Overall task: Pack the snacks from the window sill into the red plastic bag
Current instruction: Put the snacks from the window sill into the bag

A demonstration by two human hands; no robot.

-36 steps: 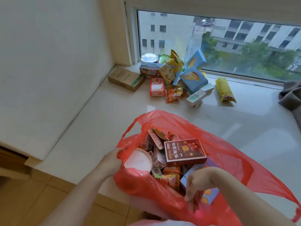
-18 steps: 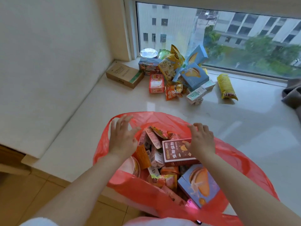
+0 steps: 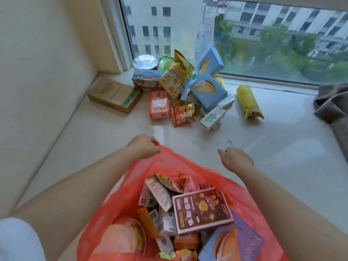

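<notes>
The red plastic bag (image 3: pixel 116 206) lies open at the near edge of the window sill (image 3: pixel 105 140), holding a brown box (image 3: pixel 201 210), a blue cake box (image 3: pixel 233 243), a round tub (image 3: pixel 122 240) and several small packets. My left hand (image 3: pixel 145 146) pinches the bag's far rim. My right hand (image 3: pixel 236 159) hovers just beyond the rim, fingers curled, with nothing seen in it. More snacks are piled by the window: blue boxes (image 3: pixel 207 89), a yellow bag (image 3: pixel 177 80), a red-and-white box (image 3: pixel 159 105), an orange packet (image 3: pixel 183 114), milk cartons (image 3: pixel 212 119) and a yellow roll pack (image 3: pixel 248 101).
A brown cardboard box (image 3: pixel 114 94) lies in the sill's left corner against the wall. A foil-lidded cup (image 3: pixel 146 62) sits on a printed box at the back. Grey cloth (image 3: pixel 331 104) is bunched at the right edge. Bare sill lies between bag and pile.
Both hands have come out of the bag and moved forward past its far rim. The left one has taken hold of the rim. The view has moved closer to the pile.
</notes>
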